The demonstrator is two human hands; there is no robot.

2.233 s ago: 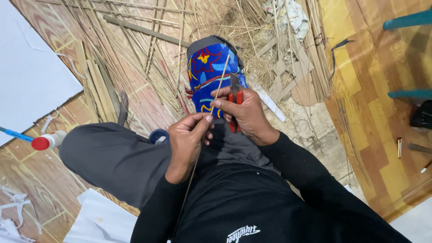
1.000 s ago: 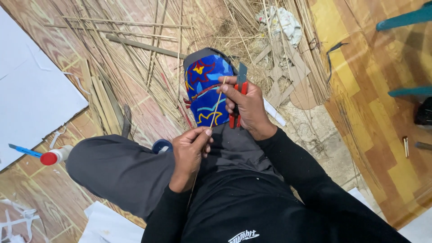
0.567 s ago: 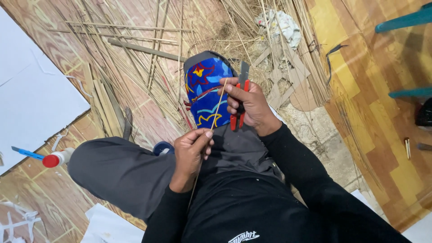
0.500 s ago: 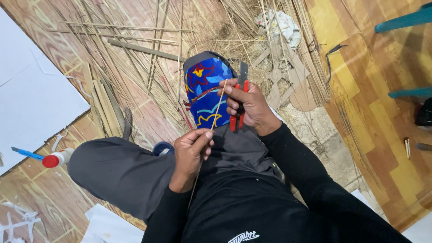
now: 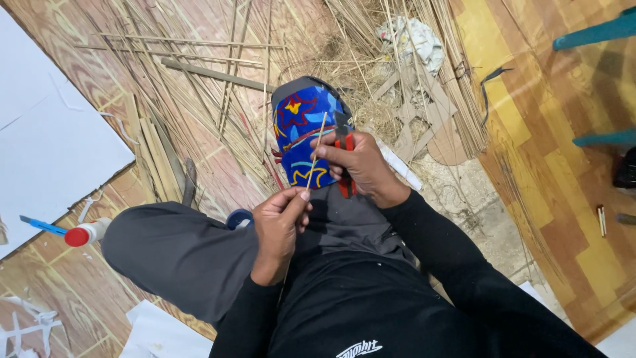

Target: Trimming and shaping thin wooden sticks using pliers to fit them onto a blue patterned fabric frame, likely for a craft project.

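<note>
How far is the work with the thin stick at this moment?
Done: cut sticks already lie spread on the floor. In hand: the left hand pinches a thin stick while the right hand holds it with red-handled pliers. Left: a big heap of straw lies unused.

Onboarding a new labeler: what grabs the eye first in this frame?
The blue patterned cloth over the knee, centre frame. Just before it the left hand and right hand pinch a thin straw stick; the right also grips red-handled pliers. Dry straw litters the floor beyond, a white sheet far left.
</note>
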